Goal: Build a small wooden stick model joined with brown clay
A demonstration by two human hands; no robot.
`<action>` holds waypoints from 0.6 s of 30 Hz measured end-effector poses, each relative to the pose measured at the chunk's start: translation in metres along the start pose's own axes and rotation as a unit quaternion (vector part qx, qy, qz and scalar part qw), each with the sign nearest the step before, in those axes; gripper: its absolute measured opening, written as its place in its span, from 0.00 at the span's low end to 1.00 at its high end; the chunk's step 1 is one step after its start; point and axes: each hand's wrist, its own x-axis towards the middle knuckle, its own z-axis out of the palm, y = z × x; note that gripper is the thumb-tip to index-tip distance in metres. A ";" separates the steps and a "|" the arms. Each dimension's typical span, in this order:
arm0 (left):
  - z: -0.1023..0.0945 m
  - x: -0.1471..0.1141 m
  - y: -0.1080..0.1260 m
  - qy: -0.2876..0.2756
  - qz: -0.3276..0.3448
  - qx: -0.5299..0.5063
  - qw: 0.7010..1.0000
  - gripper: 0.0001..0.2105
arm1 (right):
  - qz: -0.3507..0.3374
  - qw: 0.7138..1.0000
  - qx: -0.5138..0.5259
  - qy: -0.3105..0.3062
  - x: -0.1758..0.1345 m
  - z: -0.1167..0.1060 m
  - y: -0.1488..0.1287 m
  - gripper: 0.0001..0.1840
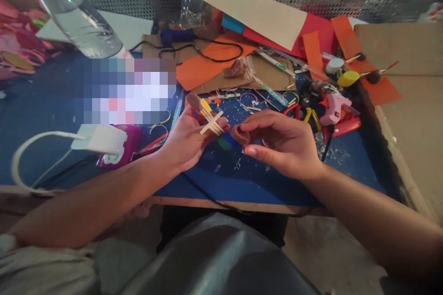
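Observation:
My left hand [185,140] is closed round a small bundle of thin wooden sticks [212,121], with one stick lying crosswise over the others. A rounded brown lump [194,101], which looks like modelling clay, shows at the upper end of the bundle. To its right, my right hand [287,145] has its fingers curled round a piece of brown clay [239,135]. The two hands are close together but apart, over the blue tabletop [235,179]. Below the sticks lies a blue and green thing [226,141], partly hidden by my left hand.
A pink glue gun [335,107] and yellow-handled pliers [312,119] lie right of my hands. Left are a purple socket block [133,140] with a white charger [104,139] and a tilted bottle [83,27]. Behind lie orange sheets [194,71], a blue corded tool [177,35] and wrapped brown clay [236,68].

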 end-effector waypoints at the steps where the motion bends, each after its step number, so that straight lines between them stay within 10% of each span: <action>1: 0.000 0.000 0.000 -0.002 0.002 -0.001 1.000 0.30 | -0.010 1.000 -0.018 0.004 0.000 0.001 0.000 0.18; 12: 0.005 0.003 -0.001 -0.007 0.013 0.006 1.000 0.34 | -0.161 0.957 -0.243 0.004 0.005 0.012 -0.004 0.21; 18: 0.001 0.004 -0.004 -0.010 0.050 0.000 0.999 0.30 | -0.076 0.979 -0.165 0.088 0.004 0.006 0.006 0.23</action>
